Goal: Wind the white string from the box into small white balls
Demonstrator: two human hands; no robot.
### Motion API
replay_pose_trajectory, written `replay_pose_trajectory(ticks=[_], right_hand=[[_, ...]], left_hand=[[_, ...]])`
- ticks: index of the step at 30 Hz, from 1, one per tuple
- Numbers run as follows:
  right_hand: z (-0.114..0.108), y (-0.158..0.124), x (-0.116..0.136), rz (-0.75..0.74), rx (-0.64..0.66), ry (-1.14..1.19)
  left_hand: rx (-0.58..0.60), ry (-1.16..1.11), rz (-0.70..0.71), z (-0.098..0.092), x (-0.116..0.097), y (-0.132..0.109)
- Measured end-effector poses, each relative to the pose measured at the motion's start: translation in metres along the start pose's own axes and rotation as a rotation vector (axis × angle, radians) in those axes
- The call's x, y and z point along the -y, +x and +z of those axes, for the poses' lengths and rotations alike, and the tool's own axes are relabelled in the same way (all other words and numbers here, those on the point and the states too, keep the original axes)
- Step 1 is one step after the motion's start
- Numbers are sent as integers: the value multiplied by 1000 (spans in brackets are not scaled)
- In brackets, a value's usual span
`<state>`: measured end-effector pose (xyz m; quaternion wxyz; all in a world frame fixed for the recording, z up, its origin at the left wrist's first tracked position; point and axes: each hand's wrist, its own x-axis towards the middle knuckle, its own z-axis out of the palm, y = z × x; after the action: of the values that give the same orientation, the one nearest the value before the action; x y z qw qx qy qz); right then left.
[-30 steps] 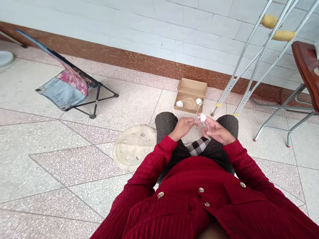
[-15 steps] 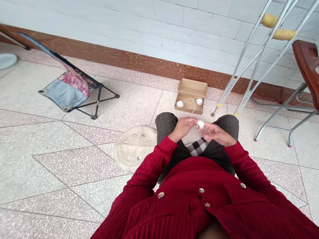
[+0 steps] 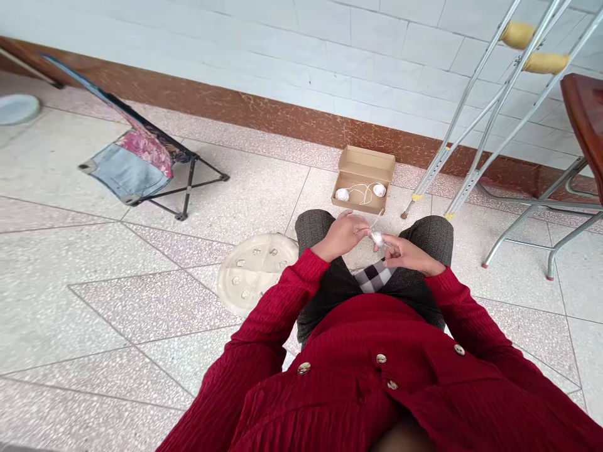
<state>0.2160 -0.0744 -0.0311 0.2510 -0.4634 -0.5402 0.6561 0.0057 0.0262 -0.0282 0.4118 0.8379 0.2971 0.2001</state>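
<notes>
I sit with both hands raised over my knees. My right hand (image 3: 409, 254) is closed around a small white ball of thread (image 3: 377, 238). My left hand (image 3: 340, 234) pinches the thread's loose strand right beside the ball. A thin strand runs from the ball toward an open cardboard box (image 3: 363, 167) on the floor in front of my knees. Two more white thread balls lie in the box with loose string between them.
A round cream tray (image 3: 252, 272) with small pieces on it lies by my left knee. A low folding seat (image 3: 141, 157) stands at the left. Two metal crutches (image 3: 480, 119) lean on the tiled wall, beside a metal-legged chair (image 3: 560, 207) at the right.
Both hands have dropped slightly and drawn closer together. The ball sits lower in my right hand, which has closed more round it. The view has shifted a little.
</notes>
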Motion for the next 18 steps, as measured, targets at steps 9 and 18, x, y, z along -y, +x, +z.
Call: replay_pose_trajectory(ticks=[9, 18], right_hand=[[5, -7, 33, -151, -140, 316], [4, 7, 38, -219, -190, 275]], left_hand=[[-100, -741, -205, 27, -11, -2], [-73, -606, -234, 34, -14, -8]])
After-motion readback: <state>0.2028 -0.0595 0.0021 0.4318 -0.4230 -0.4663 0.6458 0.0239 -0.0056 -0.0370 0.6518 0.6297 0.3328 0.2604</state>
